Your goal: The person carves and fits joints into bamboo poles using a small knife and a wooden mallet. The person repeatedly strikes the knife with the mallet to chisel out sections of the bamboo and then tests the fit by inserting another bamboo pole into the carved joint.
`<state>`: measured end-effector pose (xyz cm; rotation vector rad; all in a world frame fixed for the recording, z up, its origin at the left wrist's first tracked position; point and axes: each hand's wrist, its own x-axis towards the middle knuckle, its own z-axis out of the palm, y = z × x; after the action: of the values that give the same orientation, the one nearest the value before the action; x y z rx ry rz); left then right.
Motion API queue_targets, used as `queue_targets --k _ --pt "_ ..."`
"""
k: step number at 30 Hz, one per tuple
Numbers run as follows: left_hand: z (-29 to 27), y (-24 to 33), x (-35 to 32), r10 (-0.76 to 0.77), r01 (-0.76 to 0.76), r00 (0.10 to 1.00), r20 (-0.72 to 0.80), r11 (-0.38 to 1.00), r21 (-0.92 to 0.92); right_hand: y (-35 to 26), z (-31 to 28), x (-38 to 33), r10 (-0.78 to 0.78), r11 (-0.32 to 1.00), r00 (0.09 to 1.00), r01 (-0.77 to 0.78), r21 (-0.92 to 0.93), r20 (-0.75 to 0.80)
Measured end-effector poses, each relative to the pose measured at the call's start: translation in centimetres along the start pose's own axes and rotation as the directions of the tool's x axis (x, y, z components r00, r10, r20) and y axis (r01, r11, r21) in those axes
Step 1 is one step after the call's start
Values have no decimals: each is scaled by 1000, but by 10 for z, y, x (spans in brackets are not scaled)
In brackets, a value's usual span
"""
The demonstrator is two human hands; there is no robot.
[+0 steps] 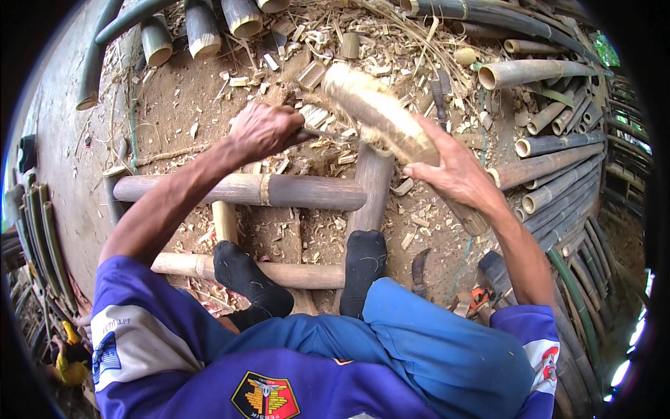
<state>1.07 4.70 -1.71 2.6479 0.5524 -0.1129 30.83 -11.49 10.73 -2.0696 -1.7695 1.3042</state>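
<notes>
My right hand (453, 171) grips a pale, stripped bamboo section (377, 112) that slants from upper left to lower right, resting on an upright bamboo piece (373, 185). My left hand (264, 130) is closed on the handle of a thin blade (328, 134) whose tip meets the bamboo section near its middle. Both my feet in black socks (248, 276) rest on a frame of crossed bamboo poles (244, 188) lying on the dirt ground.
Bamboo shavings and chips (314, 63) litter the ground ahead. Stacked bamboo poles (558, 181) lie at the right, cut sections (202, 31) at the top left. A dark curved tool (421, 269) and an orange-handled tool (478, 297) lie by my right knee.
</notes>
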Motion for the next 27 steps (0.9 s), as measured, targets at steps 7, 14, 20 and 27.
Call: queue_targets --k 7,14,20,27 --pt "26 36 -39 -126 114 962 -244 991 -64 17 -1 -11 -355 925 904 301 -233 -240" --pt "24 42 -30 -270 267 962 -39 962 -63 38 4 -20 -445 513 862 467 -720 243" --pt "35 70 -2 -144 168 971 -192 979 114 63 -6 -38 -671 430 716 589 -684 194" --pt "24 26 -8 -537 471 797 -276 839 -271 91 -20 -67 -439 779 888 298 -552 -140"
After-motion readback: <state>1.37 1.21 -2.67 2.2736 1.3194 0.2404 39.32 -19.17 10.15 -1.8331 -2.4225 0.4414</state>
